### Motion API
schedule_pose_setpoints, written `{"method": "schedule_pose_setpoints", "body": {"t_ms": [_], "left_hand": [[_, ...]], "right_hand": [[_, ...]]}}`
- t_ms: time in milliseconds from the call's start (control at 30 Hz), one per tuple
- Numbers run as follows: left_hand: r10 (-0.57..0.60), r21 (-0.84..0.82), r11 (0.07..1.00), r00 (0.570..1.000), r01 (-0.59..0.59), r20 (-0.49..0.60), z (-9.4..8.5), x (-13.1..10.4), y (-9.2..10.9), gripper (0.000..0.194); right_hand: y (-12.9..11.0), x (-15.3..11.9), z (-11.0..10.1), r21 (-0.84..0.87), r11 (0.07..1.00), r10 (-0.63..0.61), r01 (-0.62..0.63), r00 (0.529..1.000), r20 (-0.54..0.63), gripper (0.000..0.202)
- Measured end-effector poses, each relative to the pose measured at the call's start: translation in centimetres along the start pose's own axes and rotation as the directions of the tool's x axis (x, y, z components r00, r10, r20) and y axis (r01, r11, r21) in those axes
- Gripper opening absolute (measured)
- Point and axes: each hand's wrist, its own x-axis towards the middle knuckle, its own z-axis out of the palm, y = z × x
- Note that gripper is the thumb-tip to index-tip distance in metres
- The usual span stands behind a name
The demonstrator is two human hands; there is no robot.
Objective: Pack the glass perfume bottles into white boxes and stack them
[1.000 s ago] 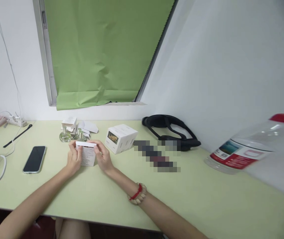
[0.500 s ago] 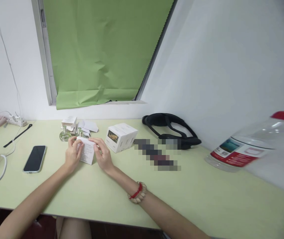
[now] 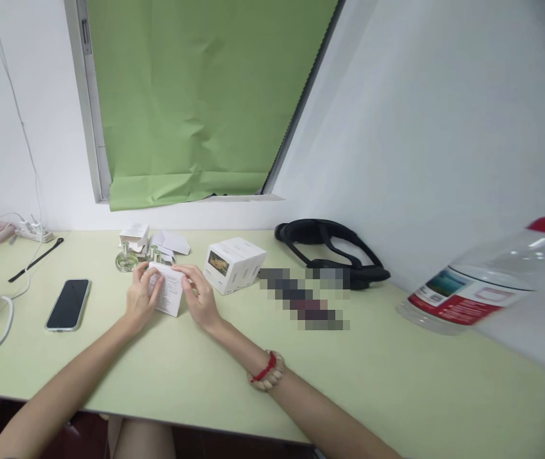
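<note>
A small white printed box [image 3: 169, 294] stands upright on the table between my hands, its text side facing me. My left hand [image 3: 141, 296] is closed around its left edge, with fingers over the top. At the box's upper right, my right hand [image 3: 200, 296] has bent fingers against the top edge and the thumb by the side. Just behind are a glass perfume bottle [image 3: 126, 260] with greenish liquid and a second bottle [image 3: 155, 254], partly hidden by the box. To the right sits a larger white carton [image 3: 234, 264] with a picture on one face.
Opened white packaging [image 3: 171, 242] lies near the wall. A phone [image 3: 68, 305] and a white cable [image 3: 7, 325] are on the left. On the right are a black headset [image 3: 332, 252], a blurred-out item [image 3: 303, 299] and a large red-capped bottle [image 3: 466, 290].
The view has shifted very slightly. Both hands stay at the small box, and nothing has been picked up or let go.
</note>
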Motion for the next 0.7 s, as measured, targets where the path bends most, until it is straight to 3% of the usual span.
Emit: {"method": "schedule_pose_setpoints", "body": {"t_ms": [400,700], "left_hand": [[0.036,-0.043,0.998,0.999,-0.036,0.007,0.08,-0.04,0.13,0.029],[0.008,-0.099,0.995,1.000,-0.008,-0.003,0.02,-0.15,0.31,0.025]], "right_hand": [[0.22,-0.01,-0.02,0.109,0.994,0.017,-0.009,0.998,-0.066,0.027],[0.12,-0.19,-0.35,0.084,0.996,-0.043,0.042,0.999,0.000,0.024]]}}
